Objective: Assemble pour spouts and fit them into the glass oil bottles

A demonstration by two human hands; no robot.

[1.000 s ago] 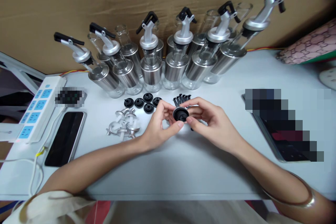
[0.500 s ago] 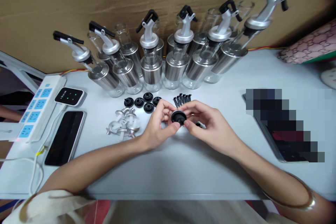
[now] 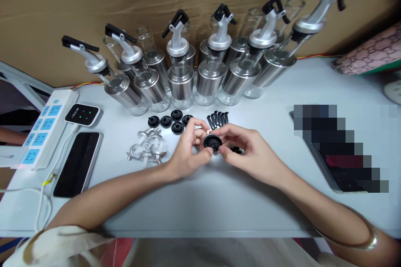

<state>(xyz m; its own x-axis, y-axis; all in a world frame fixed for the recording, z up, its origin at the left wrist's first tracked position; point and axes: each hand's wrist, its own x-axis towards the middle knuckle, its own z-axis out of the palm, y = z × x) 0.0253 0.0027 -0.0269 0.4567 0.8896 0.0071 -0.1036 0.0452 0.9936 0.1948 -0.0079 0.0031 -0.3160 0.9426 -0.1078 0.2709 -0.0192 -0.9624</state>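
Observation:
Between the fingers of both hands is a pourer head [image 3: 212, 143], its black rubber stopper side turned up toward me inside a silver rim. My left hand [image 3: 191, 148] grips its left side, thumb on the near edge. My right hand [image 3: 247, 150] pinches the right side with thumb and index finger. Just beyond lie several black stoppers [image 3: 166, 122] and a row of slim black levers [image 3: 217, 119]. Left of my left hand is a pile of silver pourer bodies [image 3: 147, 147]. Small black parts [image 3: 236, 149] are partly hidden under my right hand.
Glass bottles with steel sleeves [image 3: 180, 85] stand along the back, the front ones topped with pourers. At left are a power strip [image 3: 46, 129], a Wi-Fi device [image 3: 83, 115] and a phone [image 3: 78, 164]. A partly blurred-out dark device [image 3: 332, 175] lies at right.
My right hand's fingers have shifted slightly on the far rim of the pourer head, and a small pale bit now shows there. Both hands stay in nearly the same place.

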